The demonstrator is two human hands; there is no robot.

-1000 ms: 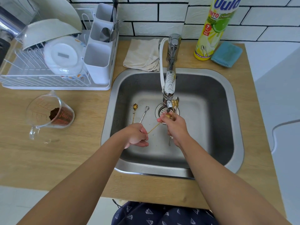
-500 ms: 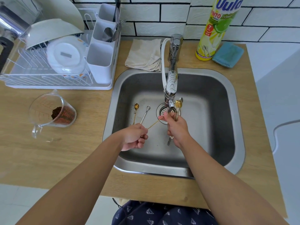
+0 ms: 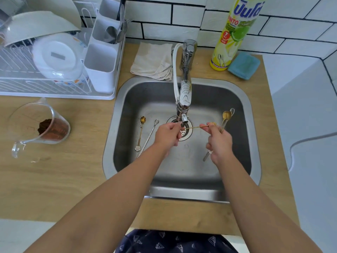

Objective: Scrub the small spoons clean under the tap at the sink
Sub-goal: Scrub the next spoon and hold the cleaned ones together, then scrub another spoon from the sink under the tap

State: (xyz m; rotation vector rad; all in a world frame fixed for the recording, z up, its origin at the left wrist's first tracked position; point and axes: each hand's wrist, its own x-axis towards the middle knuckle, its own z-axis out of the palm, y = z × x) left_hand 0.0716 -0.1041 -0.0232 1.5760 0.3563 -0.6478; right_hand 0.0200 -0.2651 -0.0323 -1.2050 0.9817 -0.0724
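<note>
Left hand point(image 3: 168, 136) pinches handle end of thin gold spoon point(image 3: 196, 127) held level under tap point(image 3: 184, 105) over sink point(image 3: 252, 125) drain; right hand point(image 3: 218, 141) pinches bowl end, also grips two more spoons point(image 3: 226, 117); dirty gold spoon point(image 3: 141, 132) and silver spoon point(image 3: 150, 136) lie on sink floor, left.

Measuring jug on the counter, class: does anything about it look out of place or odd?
Yes. The measuring jug lies tipped on its side left of the sink, with brown powder heaped inside. That is odd: an upright jug would hold it safely. None seems spilled onto the counter.
</note>
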